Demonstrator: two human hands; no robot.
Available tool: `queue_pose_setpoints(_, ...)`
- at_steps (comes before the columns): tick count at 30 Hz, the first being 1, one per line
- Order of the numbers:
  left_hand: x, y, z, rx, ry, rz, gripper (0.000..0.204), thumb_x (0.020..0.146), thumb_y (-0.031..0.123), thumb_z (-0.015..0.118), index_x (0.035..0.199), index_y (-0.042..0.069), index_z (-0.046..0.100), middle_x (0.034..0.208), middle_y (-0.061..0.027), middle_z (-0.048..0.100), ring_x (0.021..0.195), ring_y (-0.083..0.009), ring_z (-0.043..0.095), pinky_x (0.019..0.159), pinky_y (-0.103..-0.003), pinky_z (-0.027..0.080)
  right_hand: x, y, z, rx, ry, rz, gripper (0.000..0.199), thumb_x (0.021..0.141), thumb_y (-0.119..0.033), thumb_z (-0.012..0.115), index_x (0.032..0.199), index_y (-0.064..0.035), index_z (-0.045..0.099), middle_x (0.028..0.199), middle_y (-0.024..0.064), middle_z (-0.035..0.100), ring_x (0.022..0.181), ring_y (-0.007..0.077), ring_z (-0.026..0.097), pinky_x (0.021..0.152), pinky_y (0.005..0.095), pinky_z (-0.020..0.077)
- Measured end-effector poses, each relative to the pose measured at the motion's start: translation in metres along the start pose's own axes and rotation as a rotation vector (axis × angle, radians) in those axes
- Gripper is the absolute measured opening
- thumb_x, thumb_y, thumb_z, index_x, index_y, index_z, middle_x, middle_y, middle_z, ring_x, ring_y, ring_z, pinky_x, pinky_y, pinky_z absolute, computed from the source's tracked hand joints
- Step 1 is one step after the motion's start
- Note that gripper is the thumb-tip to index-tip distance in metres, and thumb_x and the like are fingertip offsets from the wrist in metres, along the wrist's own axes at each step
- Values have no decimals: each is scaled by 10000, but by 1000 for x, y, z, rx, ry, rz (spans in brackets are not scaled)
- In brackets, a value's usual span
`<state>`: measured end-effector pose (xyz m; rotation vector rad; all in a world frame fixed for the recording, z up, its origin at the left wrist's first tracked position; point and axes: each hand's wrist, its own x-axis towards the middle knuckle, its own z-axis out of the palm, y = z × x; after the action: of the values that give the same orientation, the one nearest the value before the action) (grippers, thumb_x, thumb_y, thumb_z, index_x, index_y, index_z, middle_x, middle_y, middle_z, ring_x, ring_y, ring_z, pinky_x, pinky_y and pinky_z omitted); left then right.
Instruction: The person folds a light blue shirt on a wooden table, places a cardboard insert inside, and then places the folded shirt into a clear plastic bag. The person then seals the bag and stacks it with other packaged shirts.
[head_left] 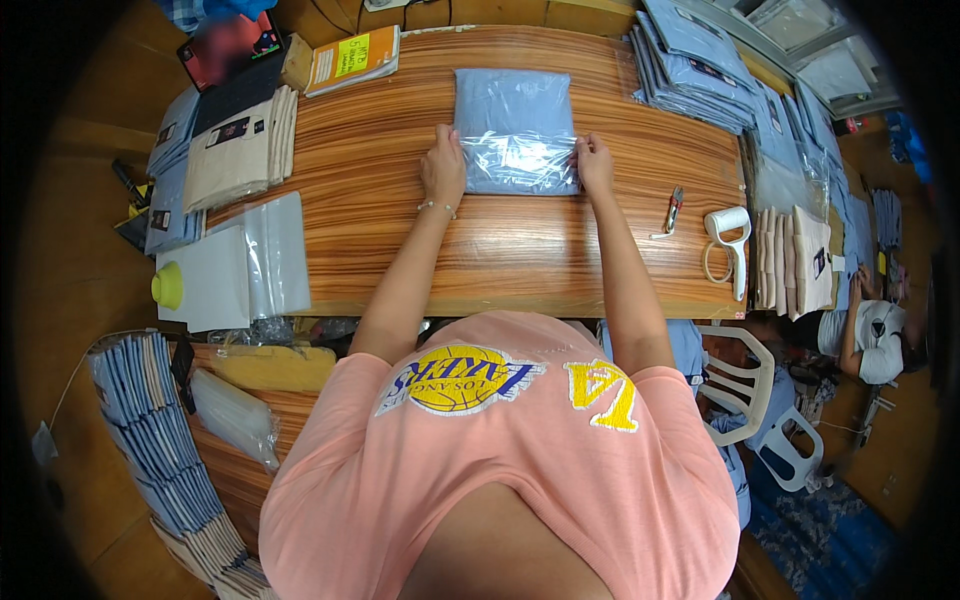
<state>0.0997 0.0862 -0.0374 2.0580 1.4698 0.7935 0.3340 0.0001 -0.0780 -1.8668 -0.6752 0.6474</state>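
A folded light-blue garment in a clear plastic bag [514, 105] lies flat on the wooden table in front of me. Shiny plastic crosses its nearer half, catching the light. At the bag's left edge, my left hand [443, 168] is closed on the side, fingers bent; a thin bracelet circles that wrist. My right hand [595, 165] pinches the bag's right edge between thumb and curled fingers. Both hands sit level with the shiny part. The fingertips under the edges are partly hidden.
To the right lie small snips [674, 208] and a white tape dispenser [735, 240]. Bagged blue garments [695, 75] pile up at the far right. Beige folded garments [235, 150], an orange notebook [350, 62] and clear bags [275, 250] occupy the left. Another person [868, 335] sits far right.
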Motion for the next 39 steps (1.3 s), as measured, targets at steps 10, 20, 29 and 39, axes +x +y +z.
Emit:
queue_pose_setpoints(10,10,-10,9,35,7,0,245,963,280,390,921,54,474,731,-146,635,666,-339,619,608,-445,455,-2,-6,0,-274,115,-61,230,880,-248,527,803,-40,585,668,144,625,649,303,608,603,399,456)
queue_pose_setpoints(20,14,-15,17,71,-29,-84,170,881,227,544,889,60,515,803,-126,621,755,-333,608,637,-429,458,-11,-18,18,-594,282,-174,141,842,-208,550,848,-84,617,774,166,633,721,370,613,612,479,463)
queue_pose_setpoints(29,-3,-22,10,304,-18,60,272,897,290,505,1148,295,610,1324,-76,429,1231,-295,362,976,-561,231,-19,-8,6,-716,195,-362,188,846,-287,567,986,-203,661,1024,65,609,1038,275,541,815,496,437)
queue_pose_setpoints(39,-9,-37,3,298,-244,-36,475,958,318,312,1431,302,262,1509,-171,81,1383,-397,11,1030,-656,-4,-42,11,-15,-732,65,-415,480,873,-356,526,1331,-239,439,1398,152,346,1328,350,251,1059,603,114)
